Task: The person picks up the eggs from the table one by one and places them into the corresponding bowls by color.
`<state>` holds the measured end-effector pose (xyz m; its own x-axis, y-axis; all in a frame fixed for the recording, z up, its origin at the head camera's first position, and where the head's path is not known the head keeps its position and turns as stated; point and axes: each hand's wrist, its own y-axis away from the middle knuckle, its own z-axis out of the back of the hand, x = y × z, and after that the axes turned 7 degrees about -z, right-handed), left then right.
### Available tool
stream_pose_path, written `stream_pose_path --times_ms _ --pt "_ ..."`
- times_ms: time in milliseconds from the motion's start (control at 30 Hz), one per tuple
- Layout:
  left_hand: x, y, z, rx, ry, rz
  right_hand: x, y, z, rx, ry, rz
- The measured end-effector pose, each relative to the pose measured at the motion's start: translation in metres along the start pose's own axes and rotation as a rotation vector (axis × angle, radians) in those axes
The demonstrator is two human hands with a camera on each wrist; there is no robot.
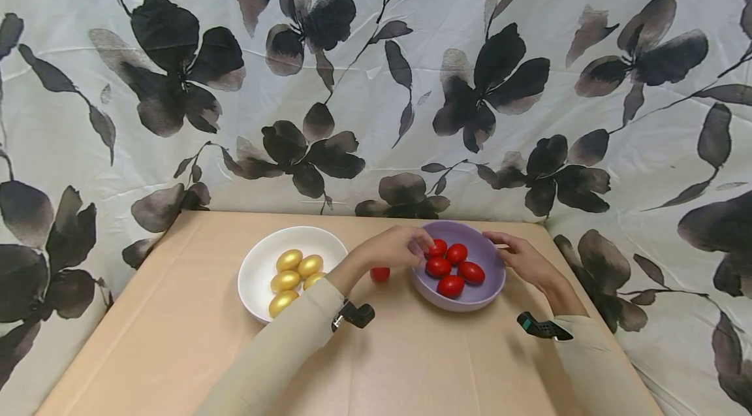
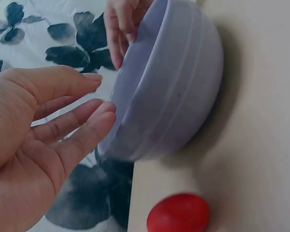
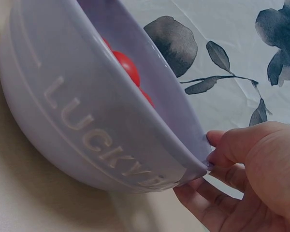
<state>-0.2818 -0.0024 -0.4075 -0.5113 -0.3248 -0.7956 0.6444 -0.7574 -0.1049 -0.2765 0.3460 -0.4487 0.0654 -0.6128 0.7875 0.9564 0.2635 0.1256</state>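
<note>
A purple bowl (image 1: 489,285) with raised lettering on its side holds several glossy red eggs (image 1: 450,286). My left hand (image 1: 392,247) hovers at the bowl's left rim; in the left wrist view its fingers are loosely bent with nothing between them. At the opposite side, my right hand (image 3: 256,169) pinches the bowl's rim, thumb on the edge and fingers beneath. One more red egg (image 2: 179,213) lies on the table just left of the bowl, below my left wrist in the head view.
To the left stands a white bowl (image 1: 251,272) with several golden eggs (image 1: 285,281), partly hidden behind my left forearm. Both bowls are on a tan tabletop (image 1: 411,364). A floral cloth (image 1: 376,109) hangs behind the table's far edge.
</note>
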Motion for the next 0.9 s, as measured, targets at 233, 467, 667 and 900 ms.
stream_pose_path --times_ms 233,467,667,900 --pt "0.011 0.013 0.016 -0.035 0.009 0.030 0.000 0.000 0.000 0.006 -0.015 -0.012" --pt "0.021 0.018 0.022 -0.054 0.007 0.076 0.000 0.001 0.000 0.010 -0.031 -0.023" --pt "0.026 0.020 0.023 -0.039 -0.001 0.105 0.000 0.002 0.000 0.015 -0.033 -0.015" --pt "0.031 0.022 0.023 -0.017 -0.045 0.106 0.002 0.003 -0.001 0.002 -0.020 -0.027"
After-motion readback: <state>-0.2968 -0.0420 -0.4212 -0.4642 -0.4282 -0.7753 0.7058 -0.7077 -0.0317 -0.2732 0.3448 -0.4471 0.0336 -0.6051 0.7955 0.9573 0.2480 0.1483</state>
